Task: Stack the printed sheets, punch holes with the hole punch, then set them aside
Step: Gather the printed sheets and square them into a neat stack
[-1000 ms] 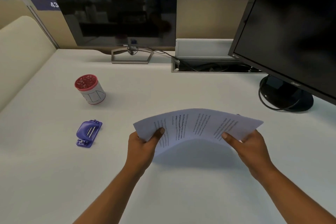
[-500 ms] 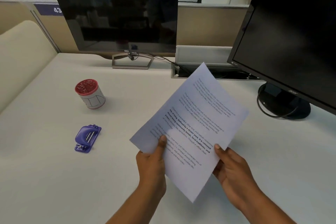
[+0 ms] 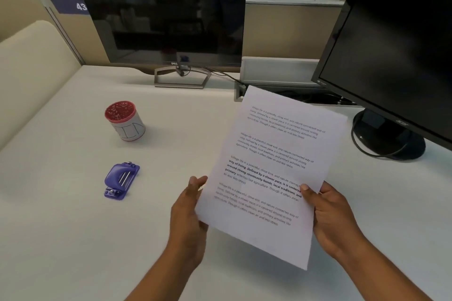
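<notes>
I hold the printed sheets [image 3: 271, 168] upright above the white desk, text facing me, tilted a little to the right. My left hand [image 3: 189, 212] grips their left edge with the thumb on the front. My right hand [image 3: 330, 215] grips the right edge, thumb over the text. How many sheets are in the stack I cannot tell. The purple hole punch [image 3: 121, 180] lies on the desk well left of my left hand, apart from it.
A red-rimmed white cup [image 3: 125, 121] stands behind the hole punch. One dark monitor [image 3: 166, 14] stands at the back, a second monitor [image 3: 396, 56] with a round base [image 3: 389, 139] at the right. A cable tray [image 3: 278, 73] sits between them. A beige partition [image 3: 27, 63] borders the left.
The sheets went from a flat, bowed hold low over the desk to upright and facing me. Both hands shifted to the side edges, and the sheets have straightened since half a second ago.
</notes>
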### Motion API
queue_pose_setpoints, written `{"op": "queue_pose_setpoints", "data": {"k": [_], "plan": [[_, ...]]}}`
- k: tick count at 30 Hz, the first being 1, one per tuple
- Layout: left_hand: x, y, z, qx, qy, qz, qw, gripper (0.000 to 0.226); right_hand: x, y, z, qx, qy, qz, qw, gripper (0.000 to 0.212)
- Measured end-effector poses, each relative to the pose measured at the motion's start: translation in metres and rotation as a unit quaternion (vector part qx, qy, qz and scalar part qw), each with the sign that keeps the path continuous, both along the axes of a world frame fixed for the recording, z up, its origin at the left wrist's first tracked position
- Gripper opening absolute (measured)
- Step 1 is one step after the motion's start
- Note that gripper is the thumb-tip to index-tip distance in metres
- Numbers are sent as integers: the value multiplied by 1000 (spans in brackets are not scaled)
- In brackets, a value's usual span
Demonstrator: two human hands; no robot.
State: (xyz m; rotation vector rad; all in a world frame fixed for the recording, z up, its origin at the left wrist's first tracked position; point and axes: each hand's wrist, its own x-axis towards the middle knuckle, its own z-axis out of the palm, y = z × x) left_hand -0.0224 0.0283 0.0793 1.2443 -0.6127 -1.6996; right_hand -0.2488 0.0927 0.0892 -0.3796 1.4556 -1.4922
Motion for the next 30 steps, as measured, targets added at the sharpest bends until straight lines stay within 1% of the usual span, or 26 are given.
{"op": "queue_pose_setpoints", "data": {"k": [2,5,8,12,18,25,30], "plan": [[11,-9,-4,2,-39,-51,998,37,-7,-1,-2,7,9,18,1000,26],[19,-19,-5,-44,-95,-146,984,26,-13,-3,-5,22,22,55,998,26],[21,-25,-6,-60,-134,-192,971,18,-15,-6,-8,39,34,88,995,26],[19,-30,-16,-62,-186,-185,963,12,-15,-13,-15,63,42,100,992,23],[18,-27,-37,-41,-210,-167,962,9,-22,-19,-40,126,89,43,987,15],[12,-20,-53,-23,-231,-156,960,8,-23,-21,-59,162,116,84,976,11],[14,-20,-60,-3,-254,-157,954,5,-20,-23,-64,171,141,100,970,9]]}}
